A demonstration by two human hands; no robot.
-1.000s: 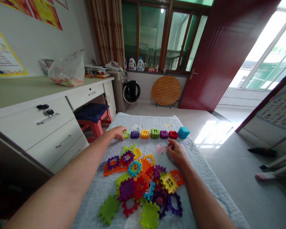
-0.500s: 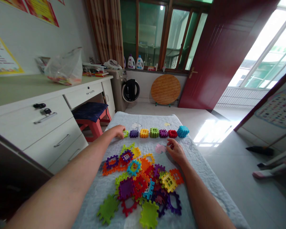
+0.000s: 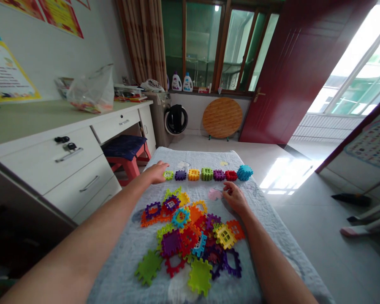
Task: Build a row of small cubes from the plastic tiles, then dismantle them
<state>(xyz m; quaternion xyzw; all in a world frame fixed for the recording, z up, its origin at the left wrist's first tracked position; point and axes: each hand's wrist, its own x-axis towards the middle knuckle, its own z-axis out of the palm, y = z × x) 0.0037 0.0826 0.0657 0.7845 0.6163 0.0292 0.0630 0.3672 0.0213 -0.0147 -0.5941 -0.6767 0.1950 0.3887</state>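
Across the far part of the cloth-covered table [image 3: 209, 158] runs a row of block stacks: lime [image 3: 168, 175], dark purple [image 3: 180, 175], yellow [image 3: 194, 175], green [image 3: 207, 173], purple [image 3: 219, 175], red [image 3: 231, 175] and blue [image 3: 245, 172]. My left hand [image 3: 158, 172] is at the row's left end beside the lime stack, fingers apart and holding nothing. Below the red stack my right hand [image 3: 235, 196] hovers over the cloth, fingers loosely curled and apart with nothing in them. Between my forearms lies a loose pile of flat notched pieces, including a purple plate [image 3: 171, 243] and a yellow window piece [image 3: 224, 236].
A white desk [image 3: 50, 116] with a plastic bag [image 3: 93, 90] stands on the left, a blue-topped stool [image 3: 125, 146] partly under it. Beyond the table are a washing machine [image 3: 160, 122], a round wooden board [image 3: 222, 117] and a red door [image 3: 291, 71].
The fingers of my left hand have spread and come off the lime stack's left side. My right hand stays nearly in place. The whole view has shifted slightly.
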